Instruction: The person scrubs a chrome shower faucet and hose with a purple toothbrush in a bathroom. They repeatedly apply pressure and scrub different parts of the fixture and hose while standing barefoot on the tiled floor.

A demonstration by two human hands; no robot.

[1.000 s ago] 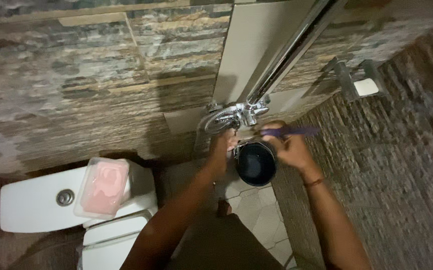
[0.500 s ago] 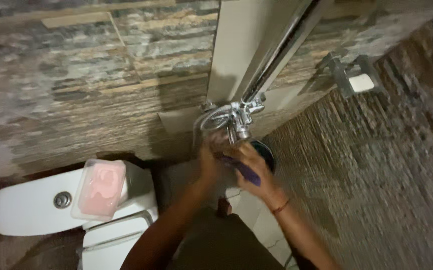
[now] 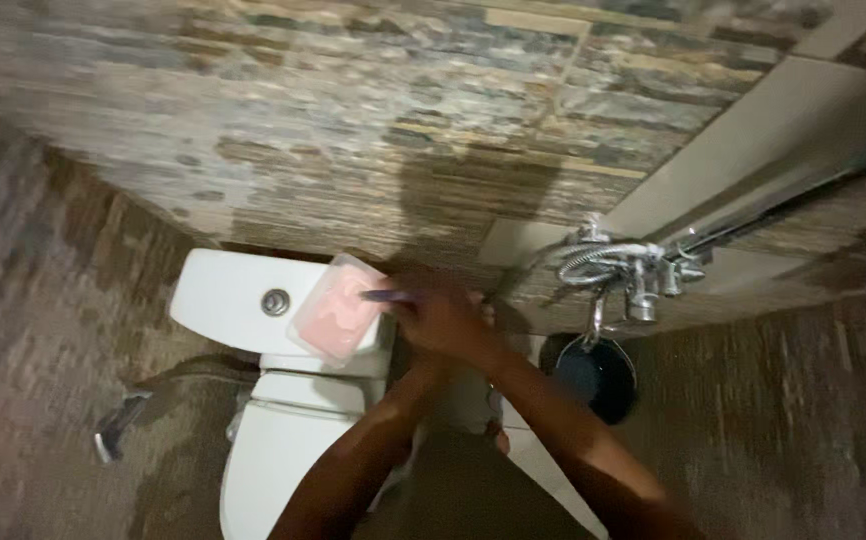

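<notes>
My right hand [image 3: 438, 320] is closed on a thin purple handle [image 3: 381, 296] whose tip reaches over a pink-filled clear tub [image 3: 338, 320]. That tub rests on the right end of a white toilet tank [image 3: 223, 300]. My left hand [image 3: 421, 378] sits just under my right wrist, mostly hidden and blurred, so its grip is unclear. A dark round vessel [image 3: 598, 375] stands on the floor under a chrome tap [image 3: 633, 275] to the right of both hands.
The white toilet lid [image 3: 273, 450] lies below the tank. A chrome hose sprayer [image 3: 113, 430] hangs at the lower left wall. A shower rail [image 3: 793, 205] runs up to the right from the tap. Rough stone-pattern tiles cover the walls.
My view has swung left. My right hand carried the purple handle away from the tap and dark vessel, over to the pink tub on the toilet tank. My left hand followed.
</notes>
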